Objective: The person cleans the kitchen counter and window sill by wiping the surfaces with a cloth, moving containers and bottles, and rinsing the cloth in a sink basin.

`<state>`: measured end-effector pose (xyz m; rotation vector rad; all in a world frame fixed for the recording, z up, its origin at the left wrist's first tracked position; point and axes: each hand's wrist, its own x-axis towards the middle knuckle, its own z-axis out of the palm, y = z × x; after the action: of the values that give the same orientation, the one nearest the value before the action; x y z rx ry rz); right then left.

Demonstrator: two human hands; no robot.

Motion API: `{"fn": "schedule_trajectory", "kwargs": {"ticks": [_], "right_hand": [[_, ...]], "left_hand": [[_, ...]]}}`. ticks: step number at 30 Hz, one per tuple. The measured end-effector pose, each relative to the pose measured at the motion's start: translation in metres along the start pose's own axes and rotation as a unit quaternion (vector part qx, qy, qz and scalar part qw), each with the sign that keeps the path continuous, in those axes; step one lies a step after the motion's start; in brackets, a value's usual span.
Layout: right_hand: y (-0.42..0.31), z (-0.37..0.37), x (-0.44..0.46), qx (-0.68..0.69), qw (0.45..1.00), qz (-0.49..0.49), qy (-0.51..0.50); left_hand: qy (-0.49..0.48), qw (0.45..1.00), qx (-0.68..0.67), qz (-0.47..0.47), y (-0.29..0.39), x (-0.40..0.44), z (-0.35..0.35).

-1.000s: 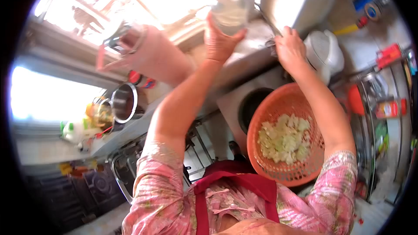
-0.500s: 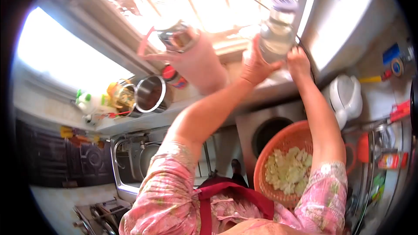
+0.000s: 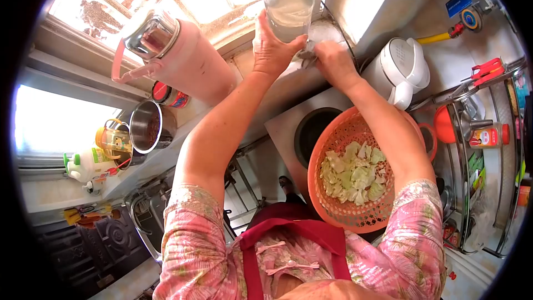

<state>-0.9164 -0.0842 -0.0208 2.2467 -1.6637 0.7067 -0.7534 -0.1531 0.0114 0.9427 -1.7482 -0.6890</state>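
My left hand point(image 3: 272, 50) grips the lower part of a clear glass bottle point(image 3: 288, 12), its thumb across the near side. Clear liquid shows inside, and the bottle's top runs out of the upper edge of the view. Beside the base, my right hand point(image 3: 335, 62) is closed with its fingers bunched on a small greyish cloth point(image 3: 306, 58) at the window ledge. The fingertips are partly hidden, as is most of the cloth. Below my right forearm sits an orange plastic colander point(image 3: 322, 211) holding torn cabbage leaves point(image 3: 355, 171).
A large pink flask point(image 3: 194, 61), a small red-lidded jar point(image 3: 169, 95) and a steel pot point(image 3: 145, 126) stand along the ledge to the left. At right are a white electric kettle point(image 3: 397, 66) and a wire rack point(image 3: 463, 189) with bottles. A burner point(image 3: 308, 133) lies beside the colander.
The view has turned, so the bottle and both hands appear further left and higher. The greyish cloth at my right fingers now shows. My left hand keeps its grip on the bottle.
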Motion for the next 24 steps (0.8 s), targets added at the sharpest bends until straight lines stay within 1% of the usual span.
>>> {"fn": "schedule_trajectory", "kwargs": {"ticks": [3,5,6,9,10,11,13,16,19,20,23,24], "right_hand": [[0.029,0.013,0.031,-0.099,0.986,-0.013,0.134],[0.046,0.028,0.054,-0.159,0.986,-0.003,0.053],[0.059,0.045,0.063,-0.24,0.97,0.015,-0.043],[0.067,0.056,0.06,-0.242,0.966,0.021,-0.083],[0.067,0.048,0.06,-0.201,0.972,0.058,-0.11],[0.072,0.044,0.058,-0.207,0.969,0.048,-0.122],[0.066,0.031,0.05,-0.221,0.956,0.066,-0.179],[0.05,0.004,0.028,-0.149,0.941,0.18,-0.243],[0.039,-0.011,0.004,-0.149,0.972,0.054,-0.174],[0.027,-0.016,0.005,-0.14,0.979,0.028,-0.149],[0.041,0.016,0.029,-0.231,0.969,0.072,-0.053],[0.044,0.026,0.041,-0.214,0.96,0.168,-0.065]], "left_hand": [[0.005,1.0,0.014,-0.002,0.007,-0.002,-0.003],[0.006,1.0,0.025,-0.006,0.01,-0.004,-0.004],[0.006,0.999,0.03,-0.01,0.011,-0.005,-0.003],[0.0,0.999,0.046,-0.019,0.014,0.0,-0.006],[-0.004,0.998,0.049,-0.029,0.014,-0.004,-0.006],[-0.005,0.999,0.036,-0.029,0.011,-0.006,-0.004],[-0.008,1.0,0.01,-0.023,0.003,-0.003,-0.002],[-0.01,0.999,0.036,-0.026,0.002,-0.004,-0.003],[0.005,0.998,0.066,-0.013,-0.001,-0.005,-0.002],[0.01,0.997,0.075,-0.006,-0.001,-0.005,0.0],[-0.006,0.999,0.05,-0.003,-0.004,-0.002,-0.003],[-0.008,0.999,0.051,-0.008,-0.005,-0.001,-0.004]]}}
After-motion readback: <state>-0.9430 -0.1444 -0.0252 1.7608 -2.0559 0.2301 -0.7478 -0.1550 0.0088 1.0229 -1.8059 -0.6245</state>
